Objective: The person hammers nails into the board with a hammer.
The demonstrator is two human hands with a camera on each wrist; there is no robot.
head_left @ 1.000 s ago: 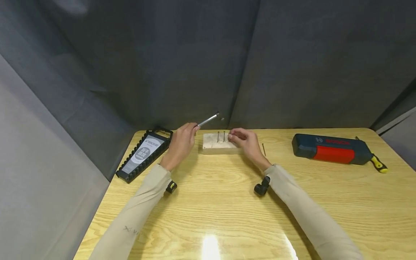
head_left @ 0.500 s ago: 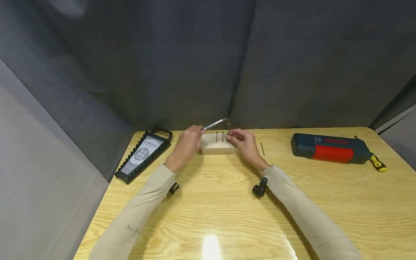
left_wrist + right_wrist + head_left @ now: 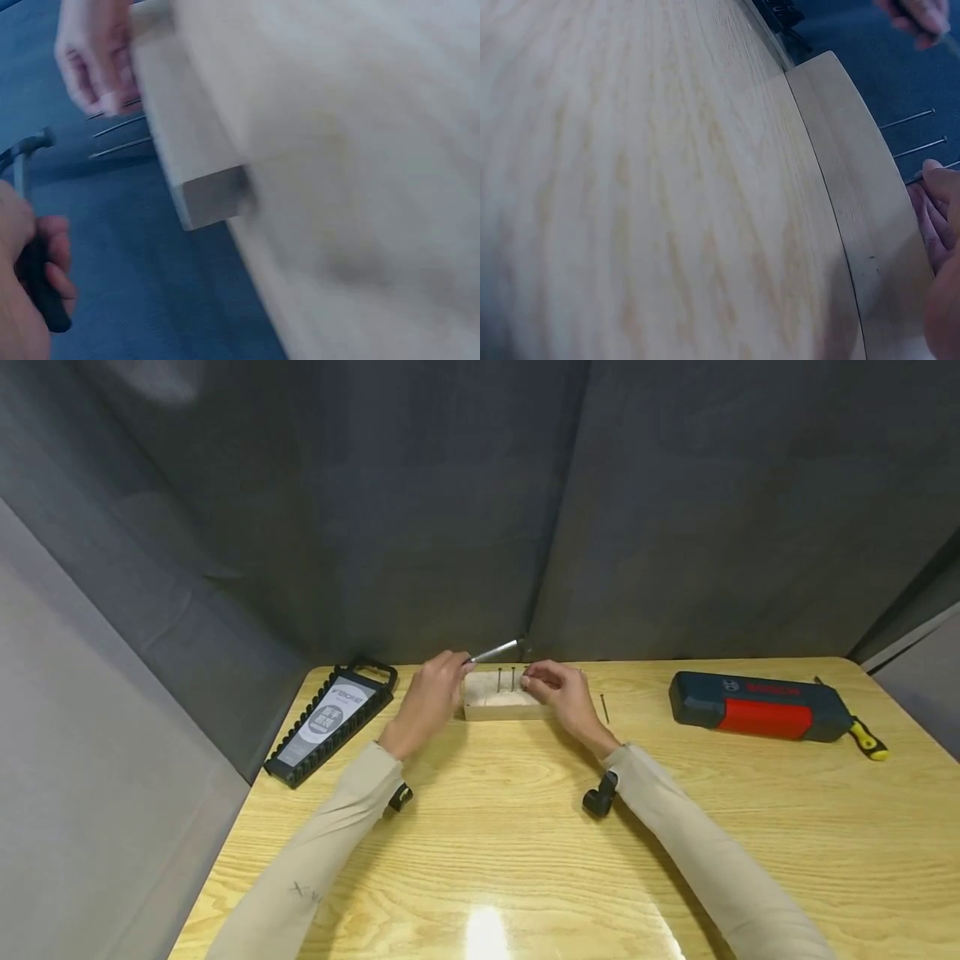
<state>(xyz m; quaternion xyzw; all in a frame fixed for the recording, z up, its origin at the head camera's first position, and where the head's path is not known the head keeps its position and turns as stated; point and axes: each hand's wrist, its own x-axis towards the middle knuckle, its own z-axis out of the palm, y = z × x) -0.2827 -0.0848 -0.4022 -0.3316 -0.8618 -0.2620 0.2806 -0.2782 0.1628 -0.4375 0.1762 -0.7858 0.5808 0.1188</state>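
Observation:
A hammer (image 3: 497,651) with a metal shaft and dark handle is gripped in my left hand (image 3: 431,693). Its head hangs above the wooden block (image 3: 502,713), close to the right hand. Two nails (image 3: 499,680) stand upright in the block's top. My right hand (image 3: 566,695) pinches a third nail (image 3: 94,115) between thumb and fingers, beside those two. The fingers hide its lower part in the head view. In the left wrist view the hammer head (image 3: 34,142) is apart from the nails.
A loose nail (image 3: 604,708) lies right of the block. A black wrench rack (image 3: 327,723) is at the left. A dark blue and red Bosch case (image 3: 765,706) sits at the right, with a yellow-and-black-handled tool (image 3: 868,739) beside it. A dark curtain (image 3: 420,510) hangs behind the table.
My left hand has moved right with the hammer, bringing its head lower and over the pinched nail's area. The right hand has kept its pinch at about the same place on the block.

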